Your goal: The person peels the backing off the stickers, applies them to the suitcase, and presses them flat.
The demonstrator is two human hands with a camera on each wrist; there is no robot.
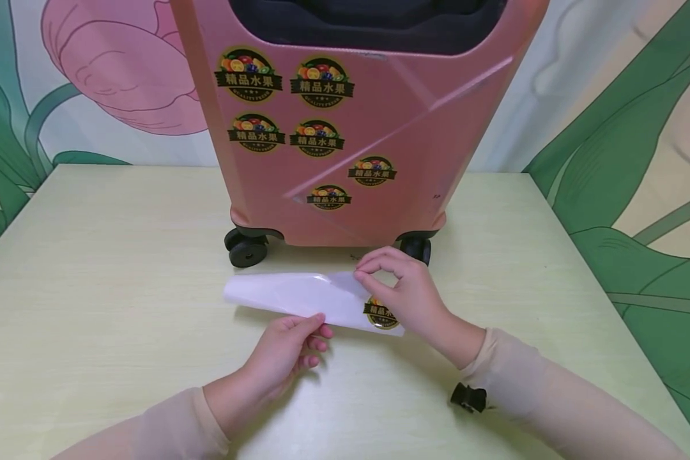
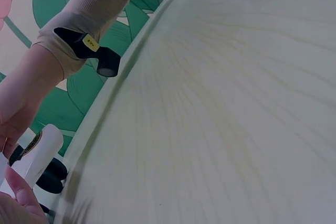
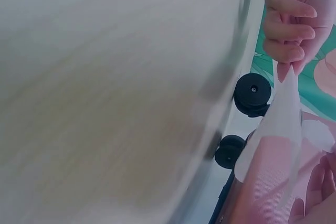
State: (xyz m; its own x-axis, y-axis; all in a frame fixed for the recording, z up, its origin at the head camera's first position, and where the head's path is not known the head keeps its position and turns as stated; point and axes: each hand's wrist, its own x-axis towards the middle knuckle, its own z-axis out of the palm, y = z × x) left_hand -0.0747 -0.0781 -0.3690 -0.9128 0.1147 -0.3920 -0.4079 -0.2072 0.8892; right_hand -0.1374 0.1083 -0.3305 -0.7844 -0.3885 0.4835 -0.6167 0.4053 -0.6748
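Observation:
My left hand (image 1: 282,351) pinches the lower edge of a white sticker sheet (image 1: 287,294) between thumb and fingers, just above the table. Toward the sheet's right end is a round black and gold fruit sticker (image 1: 379,312), partly covered by my right hand (image 1: 411,287). Thumb and forefinger of that hand meet at the sheet's upper edge and pinch it there. In the left wrist view the sheet (image 2: 46,148) bends between both hands. The right wrist view shows its pale back (image 3: 286,98) hanging from the left fingers.
A pink suitcase (image 1: 264,185) stands upright behind the sheet, with several matching fruit stickers on its front and black wheels (image 1: 247,250) on the pale table (image 1: 121,287). A black wrist camera (image 1: 468,397) sits by the right sleeve. Behind is a wall painted with leaves (image 1: 621,191).

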